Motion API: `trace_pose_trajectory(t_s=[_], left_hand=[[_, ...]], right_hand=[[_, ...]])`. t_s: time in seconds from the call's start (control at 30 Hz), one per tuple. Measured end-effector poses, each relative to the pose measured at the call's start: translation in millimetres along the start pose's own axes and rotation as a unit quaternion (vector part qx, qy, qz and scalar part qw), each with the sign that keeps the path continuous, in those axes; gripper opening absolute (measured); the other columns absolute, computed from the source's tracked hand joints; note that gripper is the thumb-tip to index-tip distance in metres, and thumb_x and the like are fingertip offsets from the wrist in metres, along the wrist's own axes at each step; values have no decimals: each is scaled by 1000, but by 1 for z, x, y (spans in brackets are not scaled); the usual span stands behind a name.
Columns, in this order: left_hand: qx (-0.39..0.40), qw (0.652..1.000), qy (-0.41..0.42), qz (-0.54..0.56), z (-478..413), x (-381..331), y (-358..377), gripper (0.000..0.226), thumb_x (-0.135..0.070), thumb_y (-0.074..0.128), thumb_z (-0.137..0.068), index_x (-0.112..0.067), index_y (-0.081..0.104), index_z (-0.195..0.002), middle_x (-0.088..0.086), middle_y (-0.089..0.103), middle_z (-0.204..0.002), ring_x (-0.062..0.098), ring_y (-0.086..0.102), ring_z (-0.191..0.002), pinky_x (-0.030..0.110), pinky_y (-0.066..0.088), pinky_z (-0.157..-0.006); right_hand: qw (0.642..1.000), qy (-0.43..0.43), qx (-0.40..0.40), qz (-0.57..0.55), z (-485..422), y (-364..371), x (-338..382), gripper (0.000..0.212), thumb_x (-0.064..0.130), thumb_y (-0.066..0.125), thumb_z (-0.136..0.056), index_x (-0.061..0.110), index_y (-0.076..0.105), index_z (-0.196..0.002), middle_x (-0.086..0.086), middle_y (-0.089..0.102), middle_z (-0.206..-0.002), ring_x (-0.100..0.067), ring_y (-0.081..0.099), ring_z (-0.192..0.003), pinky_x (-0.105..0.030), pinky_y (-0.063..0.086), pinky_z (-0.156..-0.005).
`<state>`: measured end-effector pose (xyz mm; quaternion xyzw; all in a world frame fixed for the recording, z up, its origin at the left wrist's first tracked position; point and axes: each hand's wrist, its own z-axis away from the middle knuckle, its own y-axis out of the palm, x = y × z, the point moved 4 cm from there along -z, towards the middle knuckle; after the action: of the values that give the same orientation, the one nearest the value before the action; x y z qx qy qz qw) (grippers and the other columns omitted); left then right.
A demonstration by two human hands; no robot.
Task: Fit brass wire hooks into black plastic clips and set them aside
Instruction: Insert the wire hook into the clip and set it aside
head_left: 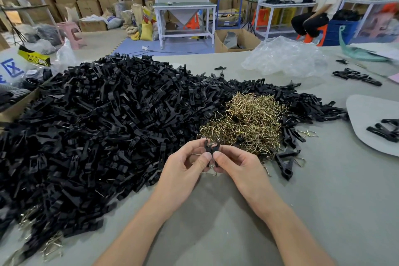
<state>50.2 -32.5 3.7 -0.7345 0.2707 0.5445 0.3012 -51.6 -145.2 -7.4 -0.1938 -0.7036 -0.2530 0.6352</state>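
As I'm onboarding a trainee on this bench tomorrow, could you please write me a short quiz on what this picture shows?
1. True or false: the left hand and the right hand both pinch the same black clip.
2. Relative to the big clip pile, the heap of brass hooks lies: A) at its left end; B) at its right side, just beyond the hands; C) far behind it.
3. Fill in: clips and hooks lie loose on a grey ____.
Key: 1 true; 2 B; 3 table.
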Motion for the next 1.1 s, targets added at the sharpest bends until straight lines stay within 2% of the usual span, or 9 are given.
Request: trace_pose_trajectory(t_s=[0.17,0.4,0.53,0.6,0.63,0.73,0.87,0.97,1.1], left_hand=[[-18,1000,-10,-19,-1,3,-2,31,-11,67,-94,-26,68,-121,-13,75,-86,0,68,-75,11,49,-73],[-53,998,-1,-31,2,2,-3,24,-13,72,-90,-35,70,-102,-13,76,-91,2,70,-84,10,48,-76],[-60,994,31,-83,6,-1,2,25,-12,68,-93,-35,70,-104,-23,73,-96,-5,69,-83,4,46,-70],[-62,988,62,-126,8,-3,4,23,-15,65,-96,-33,70,-110,-25,70,-103,-6,68,-85,3,46,-69],[-57,986,75,-136,9,-4,6,23,-16,64,-97,-30,69,-114,-23,69,-105,-4,69,-85,4,48,-69],[-28,977,106,-182,11,-5,8,28,-22,61,-98,-27,64,-125,-18,63,-112,6,67,-98,16,52,-80],[8,946,153,-284,12,-9,11,44,-38,54,-92,-21,59,-132,-15,55,-124,6,53,-116,28,45,-101],[42,939,171,-295,9,-9,8,44,-35,60,-93,-20,58,-134,-14,53,-130,5,49,-124,22,40,-105],[54,935,176,-304,8,-6,4,43,-40,60,-96,-25,55,-135,-17,43,-133,1,49,-125,8,39,-98]], right_hand=[[1000,-2,8,14,0,-1,1,20,13,66,-96,19,75,-113,6,78,-103,-4,72,-92,-17,55,-82],[1000,-1,27,16,0,-1,1,21,16,66,-97,22,76,-115,6,77,-108,-8,71,-101,-18,55,-85],[997,-27,15,65,3,0,3,24,20,67,-97,38,78,-108,-7,77,-99,-14,70,-91,-33,56,-89],[995,-47,7,91,3,1,4,25,19,67,-97,38,78,-108,0,78,-97,-16,73,-92,-28,57,-86],[994,-55,6,91,4,1,5,24,18,67,-97,35,77,-110,7,78,-99,-12,73,-96,-20,54,-83],[995,-50,-2,85,4,0,7,23,12,70,-94,30,79,-104,14,78,-94,2,71,-90,-6,47,-76],[996,-11,-7,85,4,-3,0,24,5,68,-92,21,82,-82,0,78,-80,-5,70,-74,-14,51,-72],[996,-17,-10,85,4,-3,-1,26,-1,64,-92,20,80,-94,-2,78,-85,-14,75,-85,-28,59,-82],[994,-52,-45,88,6,-5,3,45,6,74,-86,42,66,-112,9,76,-92,-12,75,-82,-22,57,-76]])
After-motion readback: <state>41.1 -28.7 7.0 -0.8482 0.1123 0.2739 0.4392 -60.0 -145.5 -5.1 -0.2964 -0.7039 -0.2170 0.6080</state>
